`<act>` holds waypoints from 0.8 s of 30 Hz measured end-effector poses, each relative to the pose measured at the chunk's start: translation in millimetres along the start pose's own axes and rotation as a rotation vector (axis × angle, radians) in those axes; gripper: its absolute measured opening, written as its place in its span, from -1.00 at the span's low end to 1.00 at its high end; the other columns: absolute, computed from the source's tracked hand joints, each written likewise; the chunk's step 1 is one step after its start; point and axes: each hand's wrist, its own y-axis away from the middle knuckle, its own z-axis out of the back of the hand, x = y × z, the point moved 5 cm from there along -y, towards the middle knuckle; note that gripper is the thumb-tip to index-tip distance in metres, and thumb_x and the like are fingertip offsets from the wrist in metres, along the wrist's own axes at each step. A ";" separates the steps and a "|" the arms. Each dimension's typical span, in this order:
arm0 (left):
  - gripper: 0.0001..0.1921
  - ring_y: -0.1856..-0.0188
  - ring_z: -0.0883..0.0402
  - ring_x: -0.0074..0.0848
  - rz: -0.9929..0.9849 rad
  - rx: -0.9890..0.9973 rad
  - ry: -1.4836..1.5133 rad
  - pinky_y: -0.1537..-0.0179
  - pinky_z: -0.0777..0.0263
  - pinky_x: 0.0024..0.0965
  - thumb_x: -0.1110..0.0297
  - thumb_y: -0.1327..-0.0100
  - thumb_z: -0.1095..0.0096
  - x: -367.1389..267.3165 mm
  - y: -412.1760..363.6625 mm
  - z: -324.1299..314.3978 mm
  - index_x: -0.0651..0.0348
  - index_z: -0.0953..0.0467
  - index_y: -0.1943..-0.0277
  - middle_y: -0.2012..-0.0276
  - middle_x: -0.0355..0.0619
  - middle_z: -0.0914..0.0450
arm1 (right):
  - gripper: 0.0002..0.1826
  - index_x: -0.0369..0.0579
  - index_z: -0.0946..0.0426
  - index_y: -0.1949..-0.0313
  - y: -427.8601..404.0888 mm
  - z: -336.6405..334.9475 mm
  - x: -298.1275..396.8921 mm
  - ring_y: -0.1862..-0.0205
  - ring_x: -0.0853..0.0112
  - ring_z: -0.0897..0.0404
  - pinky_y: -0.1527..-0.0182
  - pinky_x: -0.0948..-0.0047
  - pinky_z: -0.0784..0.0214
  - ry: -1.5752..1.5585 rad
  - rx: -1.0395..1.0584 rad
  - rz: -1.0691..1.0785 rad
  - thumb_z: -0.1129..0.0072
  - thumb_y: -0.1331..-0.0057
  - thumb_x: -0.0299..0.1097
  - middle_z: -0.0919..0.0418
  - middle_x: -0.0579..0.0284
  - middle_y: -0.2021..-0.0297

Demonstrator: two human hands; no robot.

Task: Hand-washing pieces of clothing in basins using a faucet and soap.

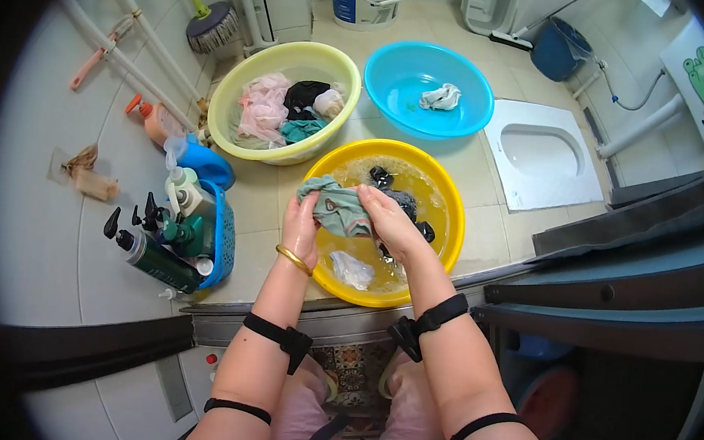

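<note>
A wet green cloth garment (pixel 340 210) with a small brown print and pink trim is stretched between my two hands. My left hand (pixel 302 225), with a gold bangle at its wrist, grips the garment's left end. My right hand (pixel 389 220) pinches its right end. Both hands are above a yellow plastic basin (pixel 457 228) of soapy, yellowish water. Black garments (pixel 400 199) lie partly under the water, and my right hand and forearm hide some of them. A white cloth (pixel 351 269) floats near the basin's front.
A pale yellow basin (pixel 220 116) of mixed clothes and a blue basin (pixel 393 93) with a white cloth (pixel 441 97) stand behind. Bottles fill a blue basket (pixel 223 241) at left. A squat toilet (pixel 546 158) is at right, folding door panels (pixel 606 296) nearer me.
</note>
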 end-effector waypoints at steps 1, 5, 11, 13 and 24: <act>-0.74 0.10 -0.47 -0.50 -0.005 -0.009 -0.005 0.04 -0.33 -0.42 0.32 -0.28 0.15 -3.6 -0.8 5.1 0.20 -0.32 0.02 0.13 -0.15 -0.48 | -0.61 -0.10 -0.37 0.04 5.9 -8.1 8.4 0.36 0.64 -0.43 0.32 0.66 -0.26 -0.004 0.010 -0.003 0.14 -0.32 -0.08 -0.46 0.33 0.33; -0.69 0.04 -0.44 -0.35 0.002 0.142 0.371 -0.06 -0.26 -0.30 0.29 -0.29 0.24 -11.6 1.1 -2.4 0.24 -0.31 0.00 0.09 -0.03 -0.46 | -0.71 -0.11 -0.37 0.16 11.4 -8.2 12.9 0.25 0.53 -0.49 0.09 0.54 -0.33 0.214 0.123 -0.042 -0.12 -0.18 -0.26 -0.42 0.30 0.31; -0.71 0.02 -0.39 -0.30 0.092 0.208 0.706 -0.08 -0.23 -0.26 0.43 -0.19 0.15 -14.1 -11.1 23.4 0.22 -0.28 0.01 0.08 0.01 -0.43 | -0.82 -0.09 -0.25 0.32 4.9 -9.3 2.4 0.21 0.38 -0.53 0.06 0.39 -0.40 -0.123 0.167 -0.051 -0.09 -0.16 -0.47 -0.42 0.21 0.30; -0.65 0.01 -0.39 -0.28 0.110 0.173 0.696 -0.07 -0.24 -0.25 0.48 -0.15 0.10 -14.9 -9.3 21.7 0.18 -0.23 -0.04 0.06 0.02 -0.41 | -0.83 -0.08 -0.22 0.34 5.6 -1.7 7.3 0.21 0.32 -0.55 0.11 0.37 -0.43 -0.129 0.032 -0.084 -0.04 -0.15 -0.52 -0.42 0.20 0.30; -0.03 -0.25 -0.07 -0.24 -0.253 0.340 -0.748 -0.18 -0.07 -0.27 0.31 0.13 -0.39 -13.3 16.4 -10.9 0.09 0.15 -0.28 -0.25 0.09 0.03 | -0.73 -0.13 -0.33 0.19 8.3 -0.5 33.3 0.48 0.58 -0.45 0.44 0.61 -0.27 0.239 -0.083 0.097 -0.05 -0.07 -0.48 -0.45 0.27 0.42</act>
